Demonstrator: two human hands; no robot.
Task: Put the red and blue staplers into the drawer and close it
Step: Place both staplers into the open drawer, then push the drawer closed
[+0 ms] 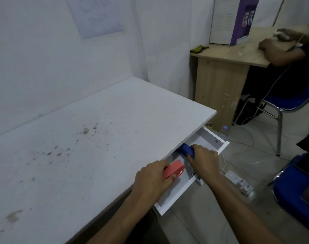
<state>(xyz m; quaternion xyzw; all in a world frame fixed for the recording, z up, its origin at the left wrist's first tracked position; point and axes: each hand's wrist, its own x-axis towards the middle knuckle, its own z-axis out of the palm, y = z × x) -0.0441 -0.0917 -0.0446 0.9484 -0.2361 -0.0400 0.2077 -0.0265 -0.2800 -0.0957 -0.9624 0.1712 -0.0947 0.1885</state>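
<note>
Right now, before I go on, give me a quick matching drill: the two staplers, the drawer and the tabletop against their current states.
Things:
1. red stapler
2. blue stapler
3. drawer
4. tabletop

States:
A. pulled open
B. held in the right hand, over the drawer
C. stained, no staplers on it
D. held in the left hand, at the drawer's near edge

Pairs: 1-D, 2-B, 3-A, 4-C

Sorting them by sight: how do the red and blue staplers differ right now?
The red stapler is in the left hand, nearer the drawer's near end; the blue stapler is in the right hand, farther along. Both are held over the open drawer.
</note>
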